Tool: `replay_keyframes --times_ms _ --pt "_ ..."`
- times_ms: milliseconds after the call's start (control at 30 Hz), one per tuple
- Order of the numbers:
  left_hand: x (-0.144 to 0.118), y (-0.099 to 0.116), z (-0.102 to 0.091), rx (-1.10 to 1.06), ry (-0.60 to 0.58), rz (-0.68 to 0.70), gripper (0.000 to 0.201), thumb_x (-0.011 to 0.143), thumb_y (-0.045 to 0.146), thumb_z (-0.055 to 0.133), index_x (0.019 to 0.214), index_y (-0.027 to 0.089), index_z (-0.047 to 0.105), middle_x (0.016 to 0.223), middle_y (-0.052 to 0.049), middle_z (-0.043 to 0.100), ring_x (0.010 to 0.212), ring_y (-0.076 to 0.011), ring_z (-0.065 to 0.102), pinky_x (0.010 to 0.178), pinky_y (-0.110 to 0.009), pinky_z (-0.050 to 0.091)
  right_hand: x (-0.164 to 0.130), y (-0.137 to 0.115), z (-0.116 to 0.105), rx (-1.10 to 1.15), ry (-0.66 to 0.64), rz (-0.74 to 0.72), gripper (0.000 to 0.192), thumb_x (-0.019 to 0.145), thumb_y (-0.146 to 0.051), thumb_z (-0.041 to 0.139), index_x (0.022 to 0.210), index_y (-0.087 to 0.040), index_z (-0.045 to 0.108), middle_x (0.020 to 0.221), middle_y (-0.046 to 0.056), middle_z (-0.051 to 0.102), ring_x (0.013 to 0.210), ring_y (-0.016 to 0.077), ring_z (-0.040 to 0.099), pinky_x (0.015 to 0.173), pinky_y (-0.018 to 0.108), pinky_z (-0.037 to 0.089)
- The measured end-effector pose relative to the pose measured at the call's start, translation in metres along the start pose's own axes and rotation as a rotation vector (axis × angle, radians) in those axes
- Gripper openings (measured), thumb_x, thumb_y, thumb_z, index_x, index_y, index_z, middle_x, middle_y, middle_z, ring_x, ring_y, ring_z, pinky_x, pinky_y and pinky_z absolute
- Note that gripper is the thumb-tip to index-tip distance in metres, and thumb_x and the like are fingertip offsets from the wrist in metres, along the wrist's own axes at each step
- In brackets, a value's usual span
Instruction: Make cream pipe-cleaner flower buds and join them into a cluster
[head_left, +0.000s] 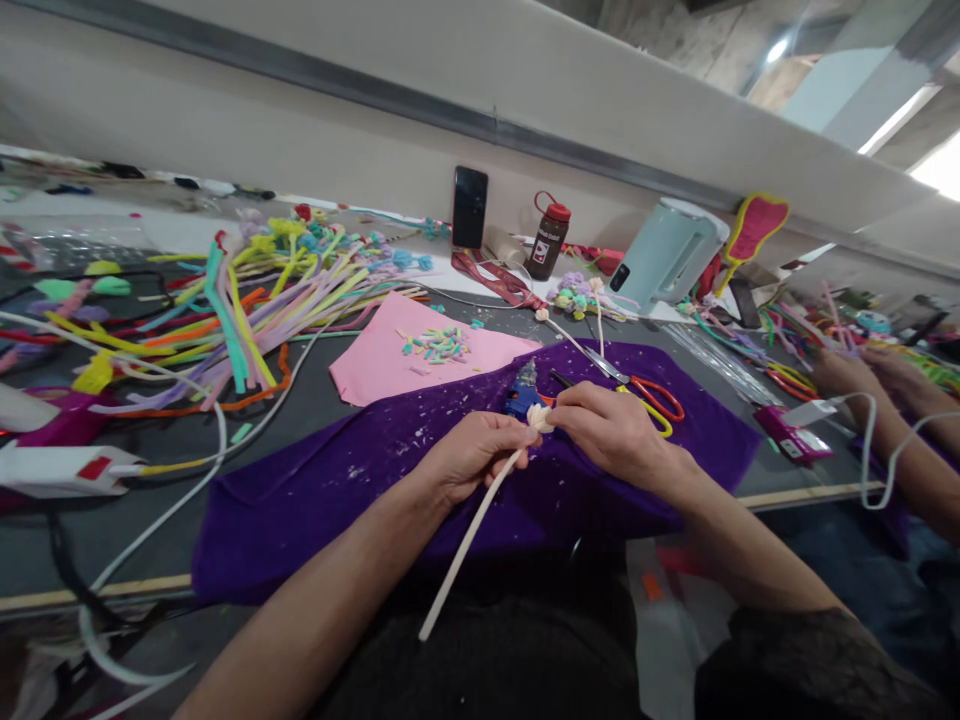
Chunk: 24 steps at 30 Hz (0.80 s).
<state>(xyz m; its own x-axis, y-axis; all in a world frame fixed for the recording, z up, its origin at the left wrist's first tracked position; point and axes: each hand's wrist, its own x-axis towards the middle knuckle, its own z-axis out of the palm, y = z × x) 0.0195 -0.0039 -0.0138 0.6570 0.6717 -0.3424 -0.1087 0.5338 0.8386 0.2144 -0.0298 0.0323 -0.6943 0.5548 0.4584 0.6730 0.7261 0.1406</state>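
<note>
My left hand [480, 450] pinches a cream pipe cleaner stem [469, 548] just below a small cream pipe-cleaner flower [538, 418]. The stem's long end slants down toward my lap. At the flower's right side, the fingers of my right hand [619, 432] are closed on its petals. Right behind the flower, a blue glue gun [520, 392] rests on a purple cloth [300, 510]. Scissors with orange and yellow handles [656, 398] lie beyond my right hand. My fingers hide part of the flower.
Pink paper [360, 370] carries several cut pipe cleaner bits [439, 345]. Many coloured pipe cleaners [240, 310] are heaped left. A phone [470, 207], bottle [549, 238] and pale blue appliance [671, 255] stand behind. White cables [217, 440] cross the left. Another person's hands [855, 375] work at right.
</note>
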Motion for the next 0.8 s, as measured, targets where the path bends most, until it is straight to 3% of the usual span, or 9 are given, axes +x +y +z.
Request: replay_keyframes --times_ms 300,633,800 --pt "0.0019 -0.0028 -0.0031 -0.045 -0.034 0.021 0.022 0.068 0.032 0.067 0.069 0.01 0.063 0.043 0.002 0.053 0.027 -0.0006 0.027 0.03 -0.017 0.013 0.0035 0.0004 -0.0024 0.013 -0.015 0.007 0.021 0.086 -0.013 0.043 0.091 -0.019 0.062 0.086 0.006 0.06 0.071 0.0136 0.054 0.056 0.023 0.039" --pt "0.0021 -0.0001 -0.0009 -0.077 0.0 0.057 0.013 0.067 0.023 0.063 0.065 0.01 0.06 0.043 0.0 0.055 0.026 -0.0015 0.03 0.028 -0.017 0.014 0.0043 -0.0002 -0.0005 0.045 -0.053 0.016 0.023 0.085 -0.012 0.043 0.094 -0.02 0.063 0.088 0.006 0.061 0.074 0.0144 0.056 0.057 0.024 0.042" --pt "0.0006 0.0011 -0.0002 -0.082 0.018 0.067 0.012 0.067 0.022 0.062 0.065 0.011 0.059 0.042 0.001 0.053 0.025 -0.0029 0.033 0.027 -0.016 0.016 0.0045 -0.0013 -0.0029 0.108 0.035 0.03 0.023 0.085 -0.013 0.046 0.098 -0.02 0.063 0.09 0.007 0.063 0.077 0.0157 0.059 0.059 0.025 0.046"
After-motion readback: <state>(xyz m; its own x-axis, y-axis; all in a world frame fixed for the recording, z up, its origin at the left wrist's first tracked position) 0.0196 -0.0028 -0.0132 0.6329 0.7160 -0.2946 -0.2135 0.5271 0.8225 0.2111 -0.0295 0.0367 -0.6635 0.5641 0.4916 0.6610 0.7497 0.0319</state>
